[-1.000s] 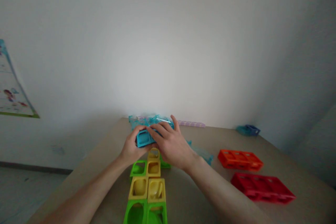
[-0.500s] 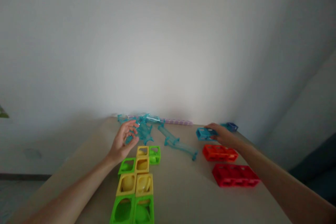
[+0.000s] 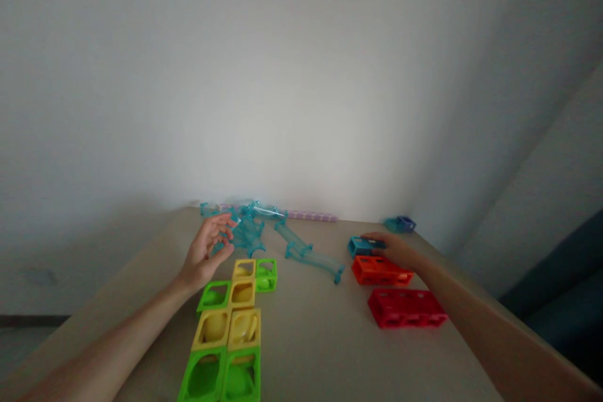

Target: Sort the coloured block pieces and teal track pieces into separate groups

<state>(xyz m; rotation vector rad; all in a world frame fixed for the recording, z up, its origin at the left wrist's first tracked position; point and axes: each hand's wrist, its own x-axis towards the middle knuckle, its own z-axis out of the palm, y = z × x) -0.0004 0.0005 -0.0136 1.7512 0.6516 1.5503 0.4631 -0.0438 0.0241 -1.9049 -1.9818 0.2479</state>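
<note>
On the right, my right hand [image 3: 394,251] grips a blue hollow block [image 3: 358,246] from above; its fingers are partly hidden. The block lies just behind an orange block row [image 3: 380,271], close against it. A longer red block row [image 3: 407,309] lies nearer to me. My left hand [image 3: 207,254] is raised with loosely curled, parted fingers and holds nothing. Under and in front of it are joined yellow blocks [image 3: 244,313] and green blocks [image 3: 242,377], with round openings. Translucent blue track pieces [image 3: 249,233] lie behind that hand.
A purple patterned strip [image 3: 311,216] runs along the wall at the table's back edge. Curved translucent track [image 3: 313,259] stretches across the middle of the table [image 3: 311,339]. A dark blue block [image 3: 405,224] sits at the back right corner.
My right hand has brought the blue block closer to me, up against the orange row. My left hand keeps its pose. The whole view has shifted slightly.
</note>
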